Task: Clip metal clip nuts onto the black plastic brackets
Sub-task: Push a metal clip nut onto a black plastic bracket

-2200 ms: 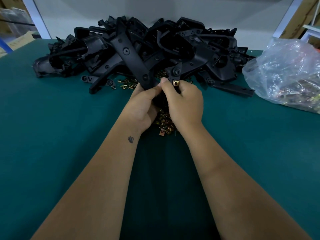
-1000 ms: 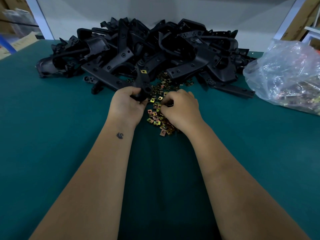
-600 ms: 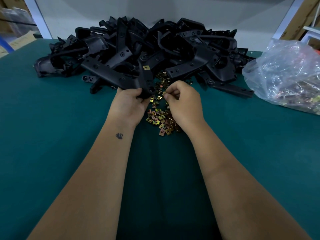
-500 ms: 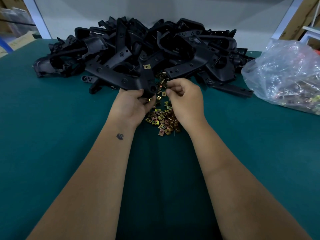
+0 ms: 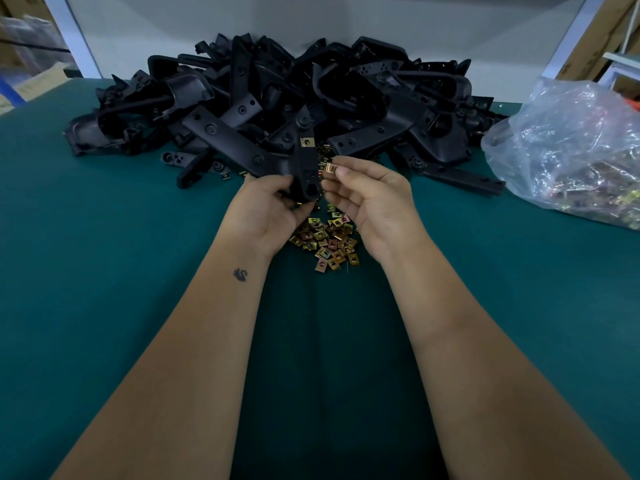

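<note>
**Matt plastic, bright metal, soft green mat**

The heap of black moulded plastic brackets (image 5: pixel 277 98) looks matt, with a faint sheen on smooth curved faces. The small square yellow-gold metal clip nuts (image 5: pixel 329 242) glint, iridescent like plated steel. The teal-green table covering (image 5: pixel 104 271) appears smooth and dull. The crinkled clear plastic bag (image 5: pixel 571 143) is glossy.

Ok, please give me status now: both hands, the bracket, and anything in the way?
Left hand grips bracket, one clip nut already on. Right hand pinches next clip nut beside bracket. Nothing in the way.
</note>
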`<act>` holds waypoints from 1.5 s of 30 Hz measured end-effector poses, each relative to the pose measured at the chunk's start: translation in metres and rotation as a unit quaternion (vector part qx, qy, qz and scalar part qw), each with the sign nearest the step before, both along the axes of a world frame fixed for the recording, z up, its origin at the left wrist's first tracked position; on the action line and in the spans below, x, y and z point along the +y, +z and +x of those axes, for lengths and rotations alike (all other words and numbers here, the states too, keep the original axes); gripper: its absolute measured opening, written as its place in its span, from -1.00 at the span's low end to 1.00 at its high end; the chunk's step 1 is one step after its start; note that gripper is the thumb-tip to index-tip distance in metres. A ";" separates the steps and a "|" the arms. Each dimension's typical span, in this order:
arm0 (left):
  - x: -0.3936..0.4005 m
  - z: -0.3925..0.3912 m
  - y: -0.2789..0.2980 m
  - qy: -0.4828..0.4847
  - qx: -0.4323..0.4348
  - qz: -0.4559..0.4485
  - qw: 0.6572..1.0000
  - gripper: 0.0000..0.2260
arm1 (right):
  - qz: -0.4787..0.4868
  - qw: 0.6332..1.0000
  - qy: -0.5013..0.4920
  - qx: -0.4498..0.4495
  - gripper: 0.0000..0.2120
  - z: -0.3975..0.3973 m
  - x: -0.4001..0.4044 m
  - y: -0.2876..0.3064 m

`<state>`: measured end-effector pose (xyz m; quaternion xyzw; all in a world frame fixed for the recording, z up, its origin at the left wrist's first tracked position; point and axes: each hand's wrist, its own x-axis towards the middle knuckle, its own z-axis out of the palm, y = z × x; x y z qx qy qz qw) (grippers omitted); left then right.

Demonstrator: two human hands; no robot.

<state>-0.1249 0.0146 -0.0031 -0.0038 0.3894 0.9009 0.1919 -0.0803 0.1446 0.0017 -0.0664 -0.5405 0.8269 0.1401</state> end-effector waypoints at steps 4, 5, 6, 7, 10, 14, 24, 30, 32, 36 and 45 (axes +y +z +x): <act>0.000 0.003 0.002 -0.002 0.010 0.001 1.000 -0.53 | 0.021 1.000 0.011 -0.011 -0.88 0.000 0.000 0.000; 0.000 0.004 0.002 -0.004 0.013 0.002 1.000 -0.52 | 0.026 1.000 0.014 -0.011 -0.88 0.000 0.000 0.000; 0.000 0.004 0.002 -0.007 0.016 0.003 1.000 -0.51 | 0.031 0.999 0.016 -0.010 -0.88 0.000 0.000 0.000; -0.001 0.004 0.002 -0.010 0.019 0.006 1.000 -0.50 | 0.036 0.999 0.018 -0.010 -0.88 0.000 0.000 0.000; -0.002 0.004 0.002 -0.014 0.028 0.012 0.999 -0.49 | 0.042 0.999 0.022 -0.011 -0.88 0.000 0.000 -0.001; -0.002 0.005 0.002 -0.016 0.034 0.013 0.999 -0.47 | 0.047 0.998 0.026 -0.011 -0.88 0.000 0.001 -0.002; -0.002 0.002 0.000 0.000 0.015 0.065 0.998 -0.48 | 0.036 0.999 0.007 0.013 -0.85 0.000 0.001 -0.001; -0.002 -0.001 -0.003 -0.019 0.016 0.065 0.998 -0.69 | 0.047 0.999 0.006 0.014 -0.84 -0.002 -0.003 0.000; -0.001 -0.002 -0.004 -0.019 0.019 0.064 0.998 -0.69 | 0.055 0.998 0.003 0.018 -0.82 -0.002 -0.005 -0.001; -0.002 -0.003 -0.004 -0.018 0.021 0.058 0.998 -0.63 | 0.054 0.998 0.008 0.018 -0.80 -0.002 -0.004 -0.001; 0.000 0.001 -0.002 -0.028 0.034 0.034 0.998 -0.46 | 0.047 0.999 0.014 0.011 -0.84 -0.001 -0.004 0.000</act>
